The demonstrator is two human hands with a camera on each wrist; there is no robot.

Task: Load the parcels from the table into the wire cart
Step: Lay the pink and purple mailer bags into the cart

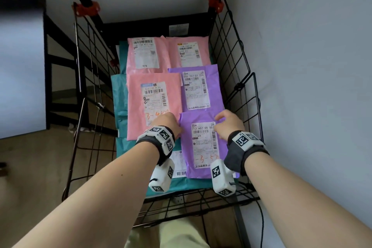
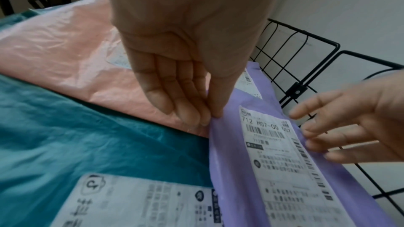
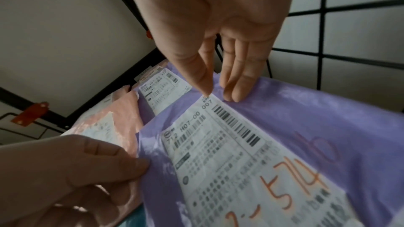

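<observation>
Both forearms bare, no sleeves. Left wrist: dark fabric band, white blocks on top printed with black square-pattern markers. White camera box hanging under it, same markers on sides. Right wrist: matching dark wrap, white marker blocks, white box below with thin dark cable trailing. Pale yellow-green trousers at bottom edge.

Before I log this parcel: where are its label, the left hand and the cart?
label (image 1: 204,145), head view, middle of the sheet
left hand (image 1: 169,122), head view, back of hand
cart (image 1: 239,86), head view, right wire wall
</observation>
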